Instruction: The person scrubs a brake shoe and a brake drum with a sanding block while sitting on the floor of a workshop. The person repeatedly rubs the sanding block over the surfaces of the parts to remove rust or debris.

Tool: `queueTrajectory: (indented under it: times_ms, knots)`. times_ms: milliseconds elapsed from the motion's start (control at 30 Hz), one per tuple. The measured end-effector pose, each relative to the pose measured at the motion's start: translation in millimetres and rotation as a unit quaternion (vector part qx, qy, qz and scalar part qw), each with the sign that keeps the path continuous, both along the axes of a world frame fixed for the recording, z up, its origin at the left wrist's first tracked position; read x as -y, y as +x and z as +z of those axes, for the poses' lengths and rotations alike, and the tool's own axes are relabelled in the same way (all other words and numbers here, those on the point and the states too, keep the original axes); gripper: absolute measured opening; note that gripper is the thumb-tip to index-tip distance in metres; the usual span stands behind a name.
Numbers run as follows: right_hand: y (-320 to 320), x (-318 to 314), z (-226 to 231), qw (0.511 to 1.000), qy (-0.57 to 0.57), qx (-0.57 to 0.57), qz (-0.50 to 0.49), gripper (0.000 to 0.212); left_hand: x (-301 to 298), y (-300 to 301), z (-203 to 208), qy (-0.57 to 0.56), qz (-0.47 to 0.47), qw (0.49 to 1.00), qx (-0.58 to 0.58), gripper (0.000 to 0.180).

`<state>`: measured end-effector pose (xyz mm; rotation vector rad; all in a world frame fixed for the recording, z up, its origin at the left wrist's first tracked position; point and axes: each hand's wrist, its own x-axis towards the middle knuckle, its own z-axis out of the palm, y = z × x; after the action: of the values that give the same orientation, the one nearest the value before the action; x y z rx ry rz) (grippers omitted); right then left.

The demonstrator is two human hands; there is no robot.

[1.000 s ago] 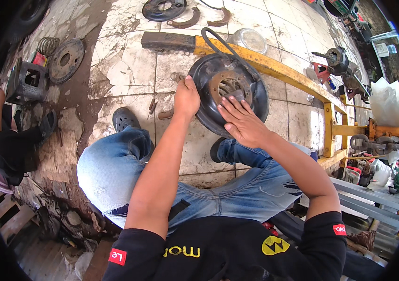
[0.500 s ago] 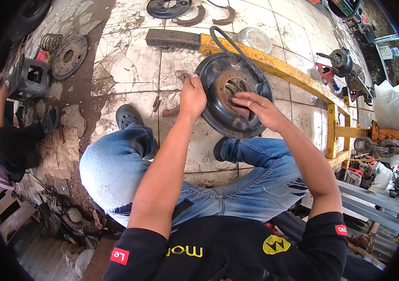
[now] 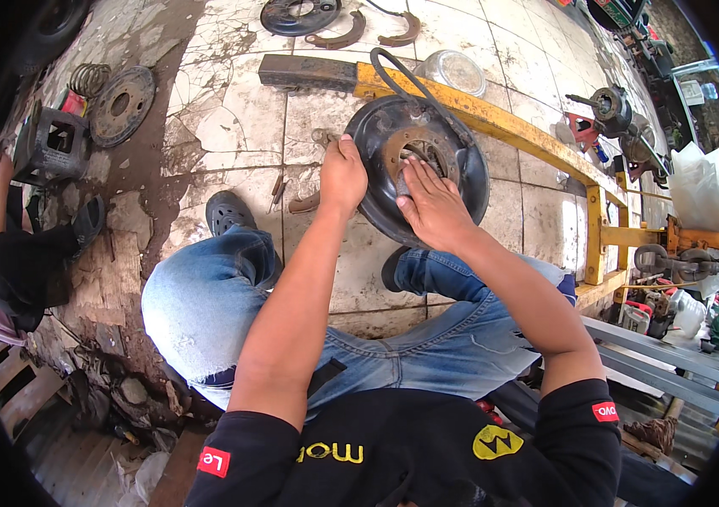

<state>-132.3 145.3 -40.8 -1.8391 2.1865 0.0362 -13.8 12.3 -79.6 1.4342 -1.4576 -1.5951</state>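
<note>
A round black brake backing plate with a rusty centre ring is tilted in front of me, above my knees. A black cable loops from its upper part. My left hand is closed around the plate's left edge. My right hand lies against the plate's face, fingers together and reaching over the central hole. A small greyish piece shows under those fingers; its kind is unclear. Left of the plate, a curved rusty brake shoe lies on the tiles, partly hidden by my left arm.
A yellow steel frame runs behind the plate to the right. Beyond it stands a clear round container. Another backing plate and two brake shoes lie farther off. At left are a rusty disc, a coil spring and another person's legs.
My right hand has slid left and down across the plate's face, turning its fingers upward from pointing left. My left hand keeps its hold on the edge.
</note>
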Motion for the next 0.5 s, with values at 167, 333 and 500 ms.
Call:
queueTrajectory:
  times_ms: [167,333,500]
  knots:
    - [6.5,13.1,-8.0,0.999,-0.010,-0.008,-0.033,0.060,0.7,-0.2,-13.4,-0.011,0.003,1.000,-0.004,0.053]
    - [-11.5,-4.6,4.1,0.998,0.026,-0.005,0.050,0.060,0.4,-1.1,-10.9,-0.017,-0.003,1.000,0.011,0.053]
    - [-3.4,-4.8,-6.6,1.000,-0.017,-0.017,0.013,0.058,-1.2,-1.3,-1.4,-0.022,-0.008,0.999,0.041,0.052]
